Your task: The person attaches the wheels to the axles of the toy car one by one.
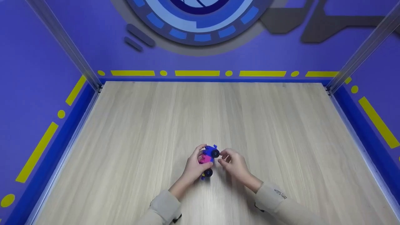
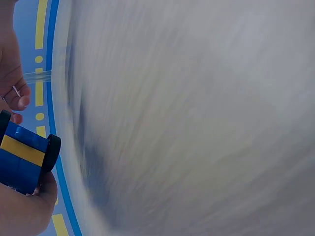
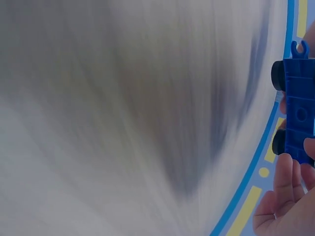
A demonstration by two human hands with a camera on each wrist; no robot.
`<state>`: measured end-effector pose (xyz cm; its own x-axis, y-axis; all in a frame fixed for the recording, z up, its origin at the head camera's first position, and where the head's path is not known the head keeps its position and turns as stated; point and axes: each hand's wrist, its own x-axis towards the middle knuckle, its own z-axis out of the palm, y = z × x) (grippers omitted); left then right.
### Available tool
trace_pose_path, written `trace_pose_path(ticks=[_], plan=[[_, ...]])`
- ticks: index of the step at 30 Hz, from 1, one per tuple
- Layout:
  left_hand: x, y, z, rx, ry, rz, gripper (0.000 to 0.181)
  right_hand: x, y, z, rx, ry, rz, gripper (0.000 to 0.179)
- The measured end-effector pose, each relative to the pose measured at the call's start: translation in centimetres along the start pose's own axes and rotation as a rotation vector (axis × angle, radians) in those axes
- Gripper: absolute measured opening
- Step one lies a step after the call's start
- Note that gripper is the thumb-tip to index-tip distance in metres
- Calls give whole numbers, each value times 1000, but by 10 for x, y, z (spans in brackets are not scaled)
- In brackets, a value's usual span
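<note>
A toy car (image 1: 207,158) with a blue body, a pink middle and black wheels is held by my left hand (image 1: 193,167), its thumb across the near side. One end, blue with a yellow band (image 2: 22,150), faces the left wrist view. In the right wrist view its blue underside (image 3: 299,108) shows, with a small hook (image 3: 299,48) at the end. Close beside the far wheel (image 1: 215,153) is my right hand (image 1: 236,165), fingers loosely bent and thumb apart from them. I cannot tell whether its fingertips touch the car.
The car and both hands are over a light wood tabletop (image 1: 150,134). Blue-purple walls (image 1: 78,34) with yellow dashes stand behind and at both sides. Metal posts (image 1: 67,43) mark the back corners.
</note>
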<state>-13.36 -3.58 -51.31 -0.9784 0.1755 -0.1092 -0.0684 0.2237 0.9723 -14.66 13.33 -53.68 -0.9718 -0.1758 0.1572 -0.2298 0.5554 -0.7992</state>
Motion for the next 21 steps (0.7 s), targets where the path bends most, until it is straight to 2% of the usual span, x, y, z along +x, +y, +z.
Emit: trace_pose_path(ticks=[6, 7, 9, 11, 17, 21], plan=[[-3, 6, -2, 53, -10, 24, 62, 0, 0, -2, 17, 0, 12, 12], [-5, 11, -3, 52, -12, 23, 62, 0, 0, -2, 13, 0, 17, 12], [-5, 10, -3, 68, -12, 30, 62, 0, -1, -3, 12, 2, 24, 13], [-3, 5, -2, 80, -10, 39, 61, 0, -1, -3, 7, 6, 30, 13], [8, -23, 0, 124, -4, 63, 61, -1, 0, -5, -13, 32, 17, 14], [10, -28, 0, 131, -21, 66, 59, 0, 2, -7, -12, 48, -3, 14]])
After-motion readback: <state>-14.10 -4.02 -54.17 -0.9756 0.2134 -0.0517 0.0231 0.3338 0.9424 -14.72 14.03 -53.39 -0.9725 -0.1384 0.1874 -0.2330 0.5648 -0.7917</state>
